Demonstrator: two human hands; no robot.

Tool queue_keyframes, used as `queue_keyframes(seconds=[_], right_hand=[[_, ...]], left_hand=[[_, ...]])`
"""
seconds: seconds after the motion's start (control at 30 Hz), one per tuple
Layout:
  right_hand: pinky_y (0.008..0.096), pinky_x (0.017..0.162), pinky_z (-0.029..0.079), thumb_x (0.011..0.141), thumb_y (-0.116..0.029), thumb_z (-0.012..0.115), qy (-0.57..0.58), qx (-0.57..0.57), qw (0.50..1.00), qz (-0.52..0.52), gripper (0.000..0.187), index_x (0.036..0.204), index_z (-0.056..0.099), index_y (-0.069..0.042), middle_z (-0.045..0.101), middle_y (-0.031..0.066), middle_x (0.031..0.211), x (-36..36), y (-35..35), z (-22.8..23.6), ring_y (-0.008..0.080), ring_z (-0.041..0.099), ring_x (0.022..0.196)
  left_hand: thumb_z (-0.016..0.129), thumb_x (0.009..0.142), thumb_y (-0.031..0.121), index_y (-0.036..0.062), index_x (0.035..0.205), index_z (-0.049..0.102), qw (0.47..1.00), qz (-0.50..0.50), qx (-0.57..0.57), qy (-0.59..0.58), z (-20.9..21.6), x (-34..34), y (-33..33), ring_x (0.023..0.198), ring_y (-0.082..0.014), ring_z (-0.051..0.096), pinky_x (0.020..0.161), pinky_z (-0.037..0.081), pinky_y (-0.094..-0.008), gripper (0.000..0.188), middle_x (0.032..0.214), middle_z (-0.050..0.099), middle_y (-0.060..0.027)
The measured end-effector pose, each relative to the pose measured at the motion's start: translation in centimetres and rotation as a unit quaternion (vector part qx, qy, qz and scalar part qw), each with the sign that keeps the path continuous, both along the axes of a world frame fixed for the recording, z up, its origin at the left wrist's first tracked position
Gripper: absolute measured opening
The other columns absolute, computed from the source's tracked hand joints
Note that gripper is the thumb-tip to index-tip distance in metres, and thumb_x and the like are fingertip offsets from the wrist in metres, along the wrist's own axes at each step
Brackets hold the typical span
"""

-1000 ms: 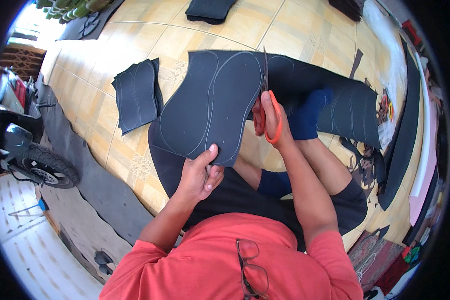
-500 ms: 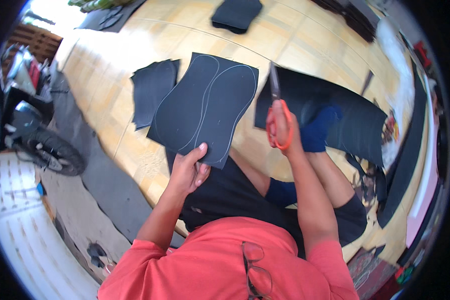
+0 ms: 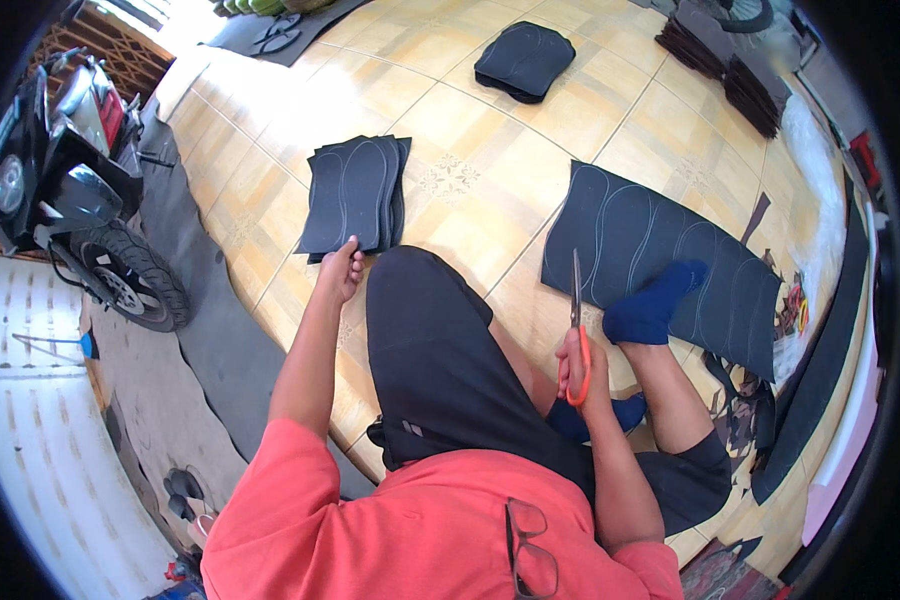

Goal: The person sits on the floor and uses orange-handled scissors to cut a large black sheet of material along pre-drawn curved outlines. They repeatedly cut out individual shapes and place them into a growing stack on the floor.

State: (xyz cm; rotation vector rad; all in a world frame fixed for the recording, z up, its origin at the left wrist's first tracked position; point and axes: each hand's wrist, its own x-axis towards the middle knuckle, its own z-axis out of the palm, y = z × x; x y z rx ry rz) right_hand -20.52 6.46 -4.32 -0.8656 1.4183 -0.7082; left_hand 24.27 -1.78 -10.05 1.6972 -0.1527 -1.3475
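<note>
My left hand (image 3: 344, 270) reaches out to the left and pinches the near edge of a dark sheet (image 3: 345, 200) with pale sole outlines drawn on it. That sheet lies on top of a stack of similar dark pieces (image 3: 397, 195) on the tiled floor. In my right hand (image 3: 570, 368) are scissors with orange handles (image 3: 585, 372), their blades together and pointing away from me. Beyond them a long dark sheet (image 3: 660, 235) with several outlines rests on the floor, my blue-socked foot (image 3: 655, 302) on its near edge.
Another pile of dark cut pieces (image 3: 525, 60) sits farther off on the tiles. A motorcycle (image 3: 100, 220) stands at the left beside a grey mat (image 3: 205, 340). Brown stacked pieces (image 3: 725, 60) are at the far right, with dark scraps (image 3: 745, 410) nearer me.
My left hand has carried the outlined sheet left and down onto the stack. My right hand has drawn back toward me with the scissors. The view has shifted somewhat.
</note>
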Motion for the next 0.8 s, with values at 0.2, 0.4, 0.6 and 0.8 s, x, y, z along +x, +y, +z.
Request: queue_keyframes(seconds=[0.2,0.4,0.6,0.8], right_hand=[[0.0259,0.034,0.037,0.094,-0.051,0.053,-0.037,0.060,0.997,-0.031,0.049,0.079,0.054,-0.004,0.043,0.0006,0.051,-1.8,2.2,-0.1,0.0101,0.043,0.036],[0.0250,0.037,0.037,0.095,-0.047,0.055,-0.018,0.027,0.999,-0.041,0.044,0.079,0.054,-0.006,0.044,-0.0005,0.052,-1.5,1.9,0.9,0.0093,0.044,0.039],[0.0265,0.039,0.037,0.096,-0.042,0.057,-0.020,-0.014,0.999,-0.024,0.042,0.076,0.055,-0.005,0.047,0.0001,0.054,-1.4,2.4,1.2,0.0092,0.045,0.041],[0.0303,0.043,0.040,0.095,-0.042,0.058,0.039,-0.099,0.993,-0.047,0.045,0.076,0.057,-0.001,0.050,0.0047,0.055,-2.6,3.0,-0.3,0.0114,0.049,0.043]], left_hand=[[0.059,0.085,0.063,0.0048,0.059,0.050,0.947,-0.218,0.131,-0.197,2.8,0.0,0.2,0.039,-0.0137,0.046,0.034,0.034,-0.0267,0.064,0.051,0.048,-0.0018],[0.063,0.090,0.031,-0.0007,0.087,0.065,0.749,-0.309,-0.162,-0.563,8.3,-8.8,-4.4,0.049,-0.0164,0.059,0.046,0.047,-0.0308,0.032,0.065,0.063,-0.0113],[0.063,0.091,0.027,-0.0076,0.113,0.052,0.729,-0.533,-0.091,-0.419,-0.2,-24.4,-6.5,0.060,-0.0176,0.063,0.050,0.050,-0.0289,0.042,0.079,0.063,-0.0147],[0.065,0.090,0.021,-0.0035,0.100,0.055,0.922,-0.346,-0.089,-0.150,-1.6,-32.0,-4.6,0.055,-0.0135,0.056,0.045,0.045,-0.0252,0.028,0.074,0.059,-0.0069]])
